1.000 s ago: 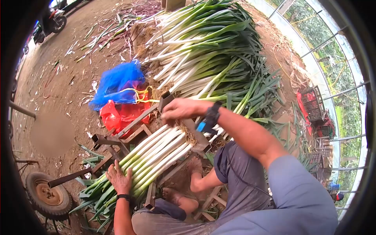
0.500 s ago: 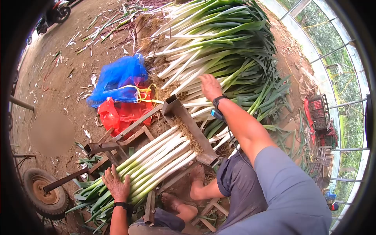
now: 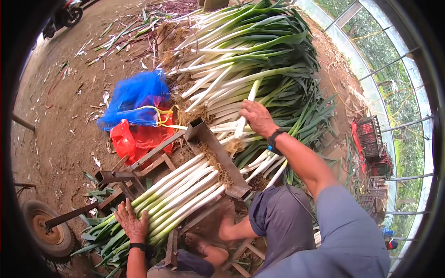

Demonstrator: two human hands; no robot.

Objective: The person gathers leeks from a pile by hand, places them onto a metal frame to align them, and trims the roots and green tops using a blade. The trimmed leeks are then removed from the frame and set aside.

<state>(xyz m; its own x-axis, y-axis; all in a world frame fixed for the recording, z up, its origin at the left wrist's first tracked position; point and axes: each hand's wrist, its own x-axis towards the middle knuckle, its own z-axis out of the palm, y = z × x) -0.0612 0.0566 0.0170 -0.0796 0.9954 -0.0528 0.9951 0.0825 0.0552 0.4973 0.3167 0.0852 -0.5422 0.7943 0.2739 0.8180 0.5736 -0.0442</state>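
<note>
The right hand (image 3: 258,119), open over the pile (image 3: 278,51) before, has now closed round one leek (image 3: 254,90) at centre, so another stem is in hand; the left hand (image 3: 132,222), fingers spread, still rests on the racked leeks (image 3: 181,190), lower left.

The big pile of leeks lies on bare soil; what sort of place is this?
Probably a farm packing shelter: piled leeks, plastic crates and mesh-like side wall with greenery beyond.
</note>
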